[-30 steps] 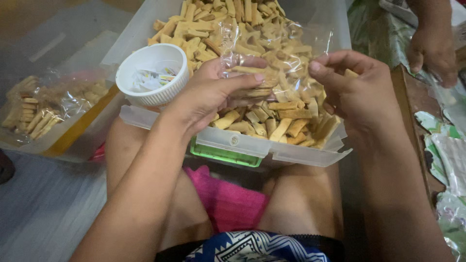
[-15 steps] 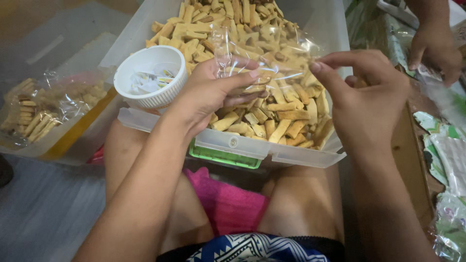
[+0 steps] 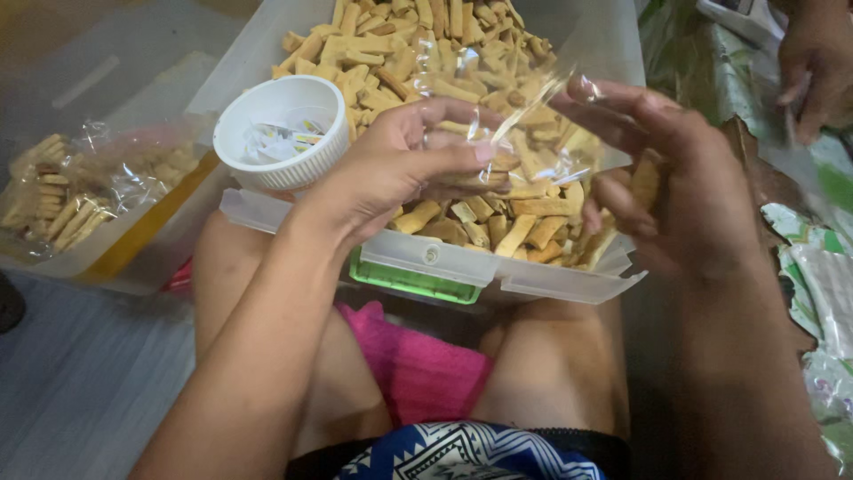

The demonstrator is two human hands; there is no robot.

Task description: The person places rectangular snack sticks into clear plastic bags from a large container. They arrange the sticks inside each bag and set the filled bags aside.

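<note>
A clear plastic tub (image 3: 462, 267) full of tan stick-shaped biscuits (image 3: 400, 40) rests on my lap. Above it I hold a small clear plastic bag (image 3: 524, 116) between both hands. My left hand (image 3: 400, 169) pinches the bag's left side with thumb and fingers. My right hand (image 3: 675, 178) grips the bag's right edge at its fingertips and also keeps a biscuit stick (image 3: 646, 182) tucked in its lower fingers. A white ridged bowl (image 3: 283, 132) holding small paper slips sits at the tub's near left corner, just beside my left hand.
Another clear tub (image 3: 115, 258) on the left holds filled bags of biscuits (image 3: 53, 200). Another person's hand (image 3: 813, 67) is at the upper right over green printed wrappers (image 3: 822, 276). A green latch (image 3: 409, 280) hangs on the tub's front edge.
Both hands have lifted slightly and pulled the bag wider apart; the right hand has turned its palm more upward. The other person's hand shifted at the top right.
</note>
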